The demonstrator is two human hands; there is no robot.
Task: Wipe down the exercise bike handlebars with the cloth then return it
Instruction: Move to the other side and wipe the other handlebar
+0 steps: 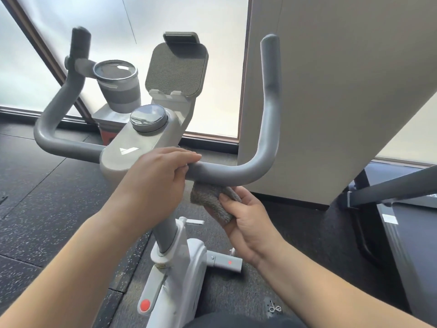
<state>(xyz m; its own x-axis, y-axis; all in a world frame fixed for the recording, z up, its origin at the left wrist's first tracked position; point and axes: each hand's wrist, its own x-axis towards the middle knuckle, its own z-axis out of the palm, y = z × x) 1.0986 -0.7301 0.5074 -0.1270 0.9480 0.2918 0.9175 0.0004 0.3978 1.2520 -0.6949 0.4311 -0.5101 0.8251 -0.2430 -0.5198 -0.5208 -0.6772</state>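
Wiping underway: right hand (246,223) clamped on grey cloth (210,200) beneath handlebar (227,172); left hand (156,176) clasps bar; return pending.

Bright diffuse daylight coming through frosted window (59,31), overexposing it; floor (47,197) staying dim; wide-angle bending edges; left grip (80,43) blurring.
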